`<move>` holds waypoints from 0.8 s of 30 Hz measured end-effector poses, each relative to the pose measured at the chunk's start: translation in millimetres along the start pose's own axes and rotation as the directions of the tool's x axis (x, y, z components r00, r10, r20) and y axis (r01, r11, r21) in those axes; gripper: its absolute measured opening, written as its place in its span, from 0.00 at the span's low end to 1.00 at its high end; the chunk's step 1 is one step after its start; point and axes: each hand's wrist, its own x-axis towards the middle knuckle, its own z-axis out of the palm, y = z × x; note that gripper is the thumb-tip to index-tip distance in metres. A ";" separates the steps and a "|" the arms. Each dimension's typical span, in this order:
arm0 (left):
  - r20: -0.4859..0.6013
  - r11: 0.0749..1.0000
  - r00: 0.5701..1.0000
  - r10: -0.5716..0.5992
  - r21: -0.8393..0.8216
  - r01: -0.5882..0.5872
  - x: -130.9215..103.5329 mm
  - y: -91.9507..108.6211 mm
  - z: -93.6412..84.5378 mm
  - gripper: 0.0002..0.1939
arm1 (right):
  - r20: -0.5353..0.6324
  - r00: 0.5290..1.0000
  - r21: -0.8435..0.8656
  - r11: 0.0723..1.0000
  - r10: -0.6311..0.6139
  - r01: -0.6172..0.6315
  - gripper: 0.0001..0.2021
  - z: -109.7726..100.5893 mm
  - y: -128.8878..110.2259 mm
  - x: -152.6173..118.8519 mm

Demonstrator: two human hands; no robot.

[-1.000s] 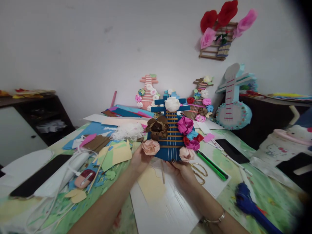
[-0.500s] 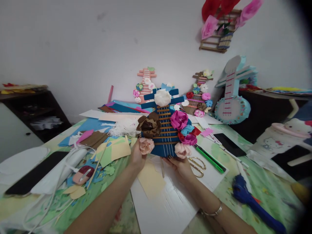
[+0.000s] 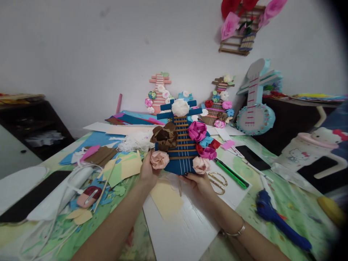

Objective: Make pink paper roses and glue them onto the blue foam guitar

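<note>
A blue paper instrument [image 3: 178, 167] stands upright between my hands, with brown bars, white strings and paper flowers in white, brown, magenta, red, blue and pale pink. My left hand [image 3: 149, 169] grips its lower left edge beside a pale pink flower. At its lower right, my right hand [image 3: 199, 183] holds the bottom edge, thumb in front. Most of the fingers on both hands are hidden behind it. Below lies a white board [image 3: 182, 228] with a cream paper piece [image 3: 166, 197]. Gold scissors [image 3: 217, 182] and a green cutter [image 3: 232, 173] rest right of my right hand.
A blue glue gun [image 3: 281, 219] lies at the right, near a phone [image 3: 252, 157] and a white cup [image 3: 296, 152]. Paper scraps [image 3: 122, 168], white thread [image 3: 136, 140] and a cable are at the left. Pink [image 3: 160, 90] and brown [image 3: 216, 108] instruments lean at the wall.
The whole view has shifted slightly, so most things sit a little further left in the picture. Both hands keep their hold on the blue instrument.
</note>
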 end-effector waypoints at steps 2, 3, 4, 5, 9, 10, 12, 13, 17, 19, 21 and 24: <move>0.039 0.997 0.996 -0.076 0.017 0.075 2.8 3.9 -2.5 0.21 | 0.014 1.000 0.009 1.000 0.022 -0.022 0.27 1.4 -1.3 -0.6; 0.054 0.995 0.993 -0.102 0.028 0.100 4.4 5.2 -3.9 0.23 | 0.017 0.999 0.015 0.999 0.034 -0.034 0.26 2.2 -1.9 -1.0; 0.067 0.993 0.991 -0.117 0.036 0.115 5.9 6.0 -5.5 0.24 | 0.018 0.999 0.026 0.999 0.045 -0.045 0.25 2.9 -2.5 -1.3; 0.085 0.992 0.989 -0.124 0.036 0.122 7.3 6.2 -6.9 0.25 | 0.020 0.998 0.040 0.998 0.054 -0.055 0.24 3.6 -3.1 -1.6; 0.227 0.991 0.966 -0.124 -0.018 0.132 9.1 1.1 -11.2 0.33 | -0.009 0.995 0.117 0.989 0.097 -0.095 0.24 5.2 -5.9 -1.4; 0.278 0.990 0.952 -0.131 -0.020 0.142 8.3 -1.8 -11.7 0.33 | -0.023 0.994 0.132 0.986 0.105 -0.102 0.25 5.3 -6.5 -1.0; 0.363 0.989 0.921 -0.144 0.026 0.144 5.2 -9.8 -12.2 0.28 | -0.047 0.994 0.148 0.984 0.103 -0.095 0.26 5.0 -7.4 -0.3; 0.385 0.988 0.910 -0.152 0.078 0.132 3.3 -14.7 -12.2 0.22 | -0.048 0.994 0.148 0.985 0.096 -0.088 0.26 4.7 -7.4 -0.2; 0.351 0.949 0.924 -0.149 0.313 0.034 -4.3 -33.3 -11.7 0.19 | 0.001 0.997 0.117 0.990 0.082 -0.082 0.23 3.6 -4.7 -1.1; 0.349 0.946 0.926 -0.143 0.322 0.025 -6.0 -37.8 -11.5 0.18 | 0.025 0.997 0.095 0.993 0.069 -0.071 0.21 3.9 -2.0 -1.8; 0.335 0.951 0.932 -0.138 0.309 0.030 -5.7 -38.5 -11.7 0.17 | 0.023 0.999 0.068 0.997 0.038 -0.040 0.20 4.6 1.2 -1.5; 0.311 0.956 0.938 -0.150 0.287 0.058 -1.5 -36.1 -13.6 0.17 | -0.023 0.999 -0.038 0.999 0.026 -0.027 0.17 7.0 4.9 -2.1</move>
